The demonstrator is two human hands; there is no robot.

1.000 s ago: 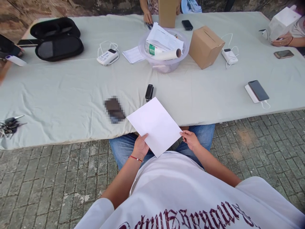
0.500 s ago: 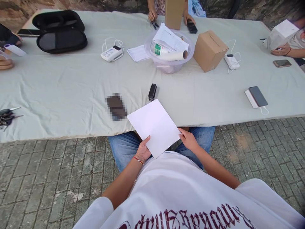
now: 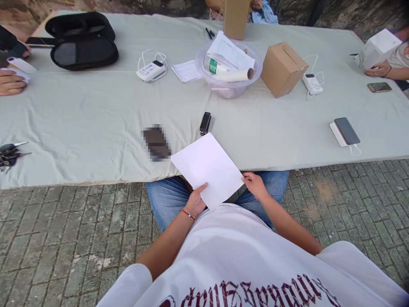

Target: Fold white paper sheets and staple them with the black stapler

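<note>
pinching white paper (image 3: 207,166): left hand (image 3: 195,203), thumb on top; right hand (image 3: 254,184), at a corner
black stapler (image 3: 205,122): on the tabletop (image 3: 281,132), just beyond the paper

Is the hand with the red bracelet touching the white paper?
Touching. The head view shows it: the left hand has its thumb lying over the edge of the white paper.

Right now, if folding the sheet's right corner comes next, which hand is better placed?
Probably the right hand: it already pinches that corner, while the left hand holds the white sheet by its lower left edge.
</note>
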